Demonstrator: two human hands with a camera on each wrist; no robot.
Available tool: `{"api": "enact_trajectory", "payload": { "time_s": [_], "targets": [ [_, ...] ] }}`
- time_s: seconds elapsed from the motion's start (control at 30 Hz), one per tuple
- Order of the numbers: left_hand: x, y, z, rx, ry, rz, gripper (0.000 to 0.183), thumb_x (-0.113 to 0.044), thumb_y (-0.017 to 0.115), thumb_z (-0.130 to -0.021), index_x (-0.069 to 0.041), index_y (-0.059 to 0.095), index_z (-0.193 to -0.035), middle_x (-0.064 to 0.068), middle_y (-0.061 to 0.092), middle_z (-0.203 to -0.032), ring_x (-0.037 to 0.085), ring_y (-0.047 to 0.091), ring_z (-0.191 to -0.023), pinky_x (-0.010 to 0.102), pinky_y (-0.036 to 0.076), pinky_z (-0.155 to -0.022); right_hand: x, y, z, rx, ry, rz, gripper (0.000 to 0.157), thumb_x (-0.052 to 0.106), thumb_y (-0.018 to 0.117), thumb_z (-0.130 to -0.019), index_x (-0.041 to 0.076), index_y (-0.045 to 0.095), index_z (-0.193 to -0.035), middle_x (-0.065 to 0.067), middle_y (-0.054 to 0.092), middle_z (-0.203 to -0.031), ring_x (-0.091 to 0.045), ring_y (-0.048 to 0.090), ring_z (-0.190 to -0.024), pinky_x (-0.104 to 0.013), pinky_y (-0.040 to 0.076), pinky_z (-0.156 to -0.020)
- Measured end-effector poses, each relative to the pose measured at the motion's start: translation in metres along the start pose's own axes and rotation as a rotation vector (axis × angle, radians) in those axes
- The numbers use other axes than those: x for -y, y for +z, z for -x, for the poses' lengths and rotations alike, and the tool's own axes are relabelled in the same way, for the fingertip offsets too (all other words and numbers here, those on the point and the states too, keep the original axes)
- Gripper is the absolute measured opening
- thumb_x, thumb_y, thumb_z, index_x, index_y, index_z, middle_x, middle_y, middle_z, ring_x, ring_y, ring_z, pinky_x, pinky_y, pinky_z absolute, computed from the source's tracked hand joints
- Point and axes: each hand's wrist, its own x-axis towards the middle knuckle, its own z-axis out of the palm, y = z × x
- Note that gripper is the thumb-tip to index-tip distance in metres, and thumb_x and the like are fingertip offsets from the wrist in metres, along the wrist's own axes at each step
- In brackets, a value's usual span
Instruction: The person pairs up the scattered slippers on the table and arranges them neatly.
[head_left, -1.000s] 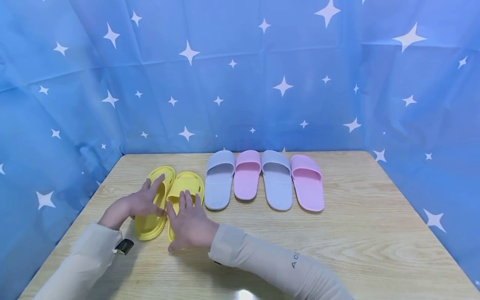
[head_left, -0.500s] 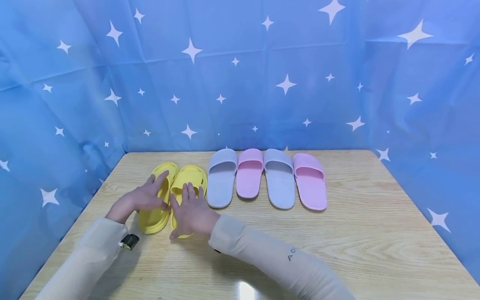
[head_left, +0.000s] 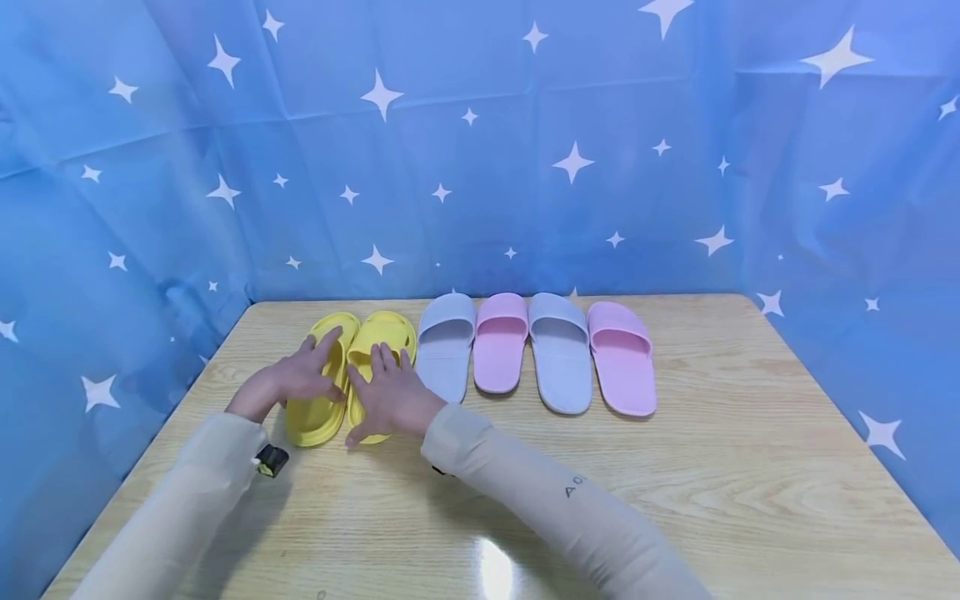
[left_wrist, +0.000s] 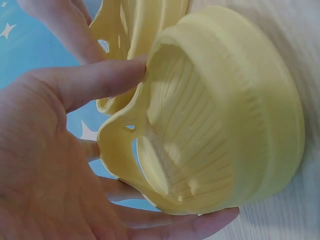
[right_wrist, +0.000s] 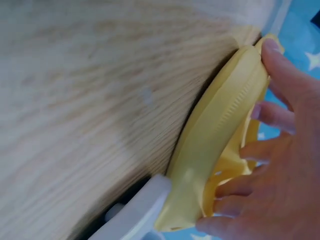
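Two yellow slippers with slots in their uppers lie side by side at the left of the table, toes toward the back. My left hand [head_left: 300, 375] holds the left yellow slipper [head_left: 315, 421]; in the left wrist view its thumb presses the inner rim and the fingers reach along the outer side. Over the right yellow slipper [head_left: 382, 327] spreads my right hand [head_left: 393, 396], its palm side hiding part of the sole. The right wrist view shows that hand's thumb at one end of the slipper [right_wrist: 215, 130] and the fingers bent against its side.
Right of the yellow pair stand a grey slipper [head_left: 444, 362], a pink slipper [head_left: 500, 358], another grey slipper [head_left: 562, 367] and another pink slipper [head_left: 624, 371]. The wooden table [head_left: 750, 467] meets a blue star-printed curtain [head_left: 480, 167] at its back and sides.
Both hands have slid the yellow slippers toward the back of the table and a little right, up beside the near grey slipper. The grey and pink slippers keep their places.
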Motion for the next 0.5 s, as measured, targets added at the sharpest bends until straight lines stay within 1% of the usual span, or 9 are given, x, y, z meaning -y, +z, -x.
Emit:
{"api": "enact_trajectory", "payload": {
  "time_s": [0.1,0.23,0.33,0.37,0.43,0.5],
  "targets": [
    [0.001,-0.003,-0.006,-0.001,-0.008,0.007,0.115,-0.028,0.074,-0.087,-0.011,-0.008,-0.166,0.044,-0.012,-0.163,0.076,0.035,-0.13,0.044,0.059,-0.057,-0.004,-0.001,-0.005,0.0,-0.008,-0.002,0.108,0.079,0.062,-0.084,0.03,0.014,-0.168,-0.017,0.004,-0.175,-0.031,0.001,-0.164,-0.05,0.009,-0.133],
    [0.002,-0.007,-0.014,-0.004,-0.008,0.012,0.115,-0.028,0.073,-0.087,-0.012,-0.008,-0.166,0.043,-0.012,-0.163,0.076,0.03,-0.134,0.048,0.06,-0.062,-0.009,-0.003,-0.01,0.001,-0.001,-0.012,0.107,0.078,0.062,-0.086,0.029,0.014,-0.168,-0.017,0.004,-0.175,-0.031,0.002,-0.164,-0.05,0.009,-0.133],
    [0.002,-0.008,-0.019,-0.002,-0.018,0.012,0.115,-0.028,0.073,-0.087,-0.012,-0.009,-0.166,0.044,-0.013,-0.163,0.076,0.026,-0.137,0.056,0.061,-0.068,-0.012,-0.005,-0.013,0.005,0.001,-0.029,0.107,0.077,0.063,-0.086,0.029,0.015,-0.168,-0.017,0.004,-0.175,-0.031,0.001,-0.164,-0.05,0.007,-0.133],
    [0.001,-0.009,-0.02,-0.003,-0.02,0.008,0.115,-0.028,0.073,-0.087,-0.012,-0.009,-0.166,0.044,-0.012,-0.163,0.075,0.024,-0.138,0.061,0.06,-0.074,-0.013,-0.005,-0.014,0.006,0.001,-0.036,0.107,0.076,0.064,-0.086,0.029,0.015,-0.168,-0.017,0.003,-0.175,-0.031,0.001,-0.164,-0.05,0.007,-0.133],
    [0.001,-0.011,-0.023,-0.001,-0.026,0.008,0.115,-0.027,0.072,-0.086,-0.012,-0.009,-0.166,0.044,-0.013,-0.163,0.075,0.021,-0.14,0.067,0.057,-0.081,-0.014,-0.007,-0.016,0.008,0.004,-0.046,0.107,0.076,0.064,-0.086,0.029,0.014,-0.168,-0.016,0.003,-0.175,-0.03,0.001,-0.164,-0.049,0.006,-0.133],
    [0.001,-0.013,-0.026,-0.002,-0.028,0.006,0.115,-0.027,0.072,-0.086,-0.012,-0.009,-0.166,0.043,-0.012,-0.163,0.074,0.02,-0.141,0.068,0.057,-0.082,-0.016,-0.008,-0.018,0.01,0.005,-0.054,0.107,0.076,0.064,-0.086,0.03,0.014,-0.168,-0.016,0.003,-0.175,-0.03,0.0,-0.164,-0.048,0.005,-0.133]
  ]
}}
